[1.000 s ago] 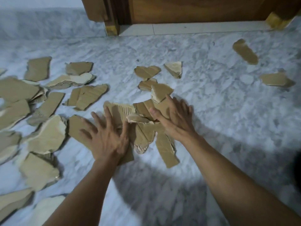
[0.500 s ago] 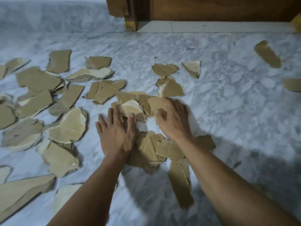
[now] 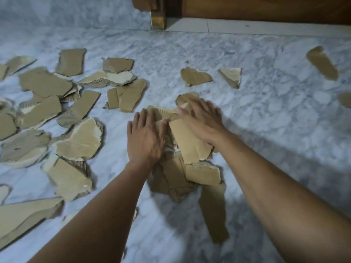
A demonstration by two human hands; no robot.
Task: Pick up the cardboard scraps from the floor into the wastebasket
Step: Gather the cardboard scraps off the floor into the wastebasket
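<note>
Torn brown cardboard scraps lie all over a grey marble floor (image 3: 266, 114). A gathered pile of scraps (image 3: 191, 149) sits in the middle between my arms. My left hand (image 3: 145, 138) lies flat on the pile's left side, fingers spread. My right hand (image 3: 202, 120), blurred, presses flat on the pile's far right, over a larger scrap. Neither hand grips a piece. Many loose scraps (image 3: 79, 137) cover the floor to the left. A long strip (image 3: 214, 211) trails from the pile toward me. No wastebasket is in view.
Two small scraps (image 3: 195, 76) lie beyond the pile, and others (image 3: 322, 63) lie far right. A wooden door and frame (image 3: 247, 8) stand at the back, with a pale threshold (image 3: 228, 25) below. A marble skirting wall runs along the back left.
Both hands have slid scraps together toward me, so the pile has grown and bunched under my wrists. My right hand has moved forward onto the far pieces. The view has shifted slightly.
</note>
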